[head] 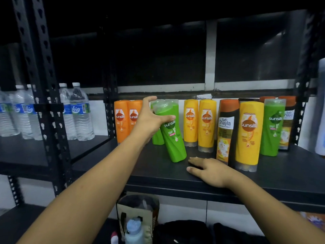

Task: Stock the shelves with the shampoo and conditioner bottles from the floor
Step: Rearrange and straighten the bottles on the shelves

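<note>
Where the black slotted rack (46,95) fills the view, its shelf board (281,175) carries the stock. The bay to the left holds clear water bottles (80,113): at least five, with the upright hiding part of that row. Count on the shelf board, by colour: three yellow bottles (206,125), two side by side at rear centre and one forward at right; three green bottles (271,127), one at far right, one at the rear and one in my grip; two orange bottles (121,120), touching at rear left; two dark Safi Shayla bottles (226,131) with orange caps, plus one more orange cap behind the right-hand green bottle, its body hidden. All stand upright except the tilted green bottle (173,136), which sits between the orange pair and the yellow pair, in front of the rear green one. Its long axis leans off vertical: translucent cap end up and to the left, base end down at the board and to the right, label facing me. I hold it near the top with my left hand (149,120), thumb across the front above the label, fingers passing behind the cap end. My right hand (209,170) lies palm down on the board, fingers straight and pointing left, holding nothing, just in front of the forward Safi Shayla bottle and apart from the tilted bottle's base. Below the board: one paper bag (139,206) and one pale blue bottle (134,229); whether it stands inside the bag I cannot tell.
</note>
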The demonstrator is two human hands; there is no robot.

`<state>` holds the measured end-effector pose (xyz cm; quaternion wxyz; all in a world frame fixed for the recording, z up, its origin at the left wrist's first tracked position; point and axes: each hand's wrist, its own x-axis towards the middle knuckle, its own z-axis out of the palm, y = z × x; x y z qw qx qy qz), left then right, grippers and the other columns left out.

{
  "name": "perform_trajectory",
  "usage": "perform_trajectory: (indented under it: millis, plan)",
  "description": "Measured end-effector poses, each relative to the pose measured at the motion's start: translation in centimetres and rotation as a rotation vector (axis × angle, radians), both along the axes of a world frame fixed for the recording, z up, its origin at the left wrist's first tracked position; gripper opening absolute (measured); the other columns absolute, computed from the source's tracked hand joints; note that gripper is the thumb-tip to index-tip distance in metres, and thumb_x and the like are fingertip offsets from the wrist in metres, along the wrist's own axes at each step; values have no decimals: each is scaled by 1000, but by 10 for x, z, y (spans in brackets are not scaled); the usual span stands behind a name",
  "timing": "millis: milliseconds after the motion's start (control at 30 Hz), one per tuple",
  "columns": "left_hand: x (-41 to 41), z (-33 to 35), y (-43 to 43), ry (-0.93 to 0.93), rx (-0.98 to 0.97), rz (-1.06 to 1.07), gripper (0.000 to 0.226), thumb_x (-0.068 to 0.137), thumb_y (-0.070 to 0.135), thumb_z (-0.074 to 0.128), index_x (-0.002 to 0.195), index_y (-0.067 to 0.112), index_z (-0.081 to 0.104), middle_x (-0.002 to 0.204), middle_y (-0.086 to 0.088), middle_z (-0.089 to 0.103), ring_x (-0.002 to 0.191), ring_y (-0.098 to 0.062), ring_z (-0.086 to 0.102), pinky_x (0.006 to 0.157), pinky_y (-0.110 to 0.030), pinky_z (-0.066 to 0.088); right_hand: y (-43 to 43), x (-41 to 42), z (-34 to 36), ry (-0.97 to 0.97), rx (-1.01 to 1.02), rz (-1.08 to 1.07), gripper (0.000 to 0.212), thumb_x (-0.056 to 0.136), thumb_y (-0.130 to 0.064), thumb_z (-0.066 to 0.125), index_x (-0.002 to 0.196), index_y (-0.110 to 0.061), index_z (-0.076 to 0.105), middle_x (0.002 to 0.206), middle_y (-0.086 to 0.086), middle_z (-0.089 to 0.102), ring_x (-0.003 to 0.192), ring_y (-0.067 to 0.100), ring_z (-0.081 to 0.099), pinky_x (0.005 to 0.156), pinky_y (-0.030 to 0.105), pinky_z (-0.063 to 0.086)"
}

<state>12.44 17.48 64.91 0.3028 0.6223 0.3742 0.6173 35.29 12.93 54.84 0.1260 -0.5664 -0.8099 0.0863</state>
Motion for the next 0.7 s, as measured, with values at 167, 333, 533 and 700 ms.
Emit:
perform_trajectory:
  millis: [167, 333, 533, 700]
  plan:
    - [22, 0, 10, 70, -1, -44, 69, 78, 16, 89, 133, 26, 50, 121, -3, 72, 103, -17, 73, 89, -40, 62, 1, 1, -2, 8, 12, -4, 63, 100, -63, 40, 155, -32, 37, 162, -10, 33, 149, 15, 31, 122, 36, 26]
    - [39, -21, 10, 280, -49, 44, 80, 95, 53, 65, 159, 33, 22, 162, -1, 37, 148, -22, 35, 116, -46, 37, 1, 1, -3, 9, 17, 1, 64, 100, -62, 40, 155, -31, 37, 163, -11, 32, 150, 16, 30, 122, 37, 25]
    - [42, -54, -4, 464, -56, 3, 96, 93, 48, 70, 162, 29, 6, 162, 6, 35, 146, -15, 35, 117, -40, 33, -3, 0, 0, -3, 20, 12, 62, 102, -59, 39, 156, -29, 36, 164, -9, 30, 150, 17, 29, 122, 36, 24]
    - [27, -83, 9, 504, -91, -8, 78, 86, 30, 82, 144, 31, 31, 134, 15, 58, 127, -12, 56, 111, -43, 47, -1, -1, 0, -41, 9, 16, 62, 102, -60, 36, 157, -31, 33, 165, -9, 28, 151, 18, 27, 123, 38, 24]
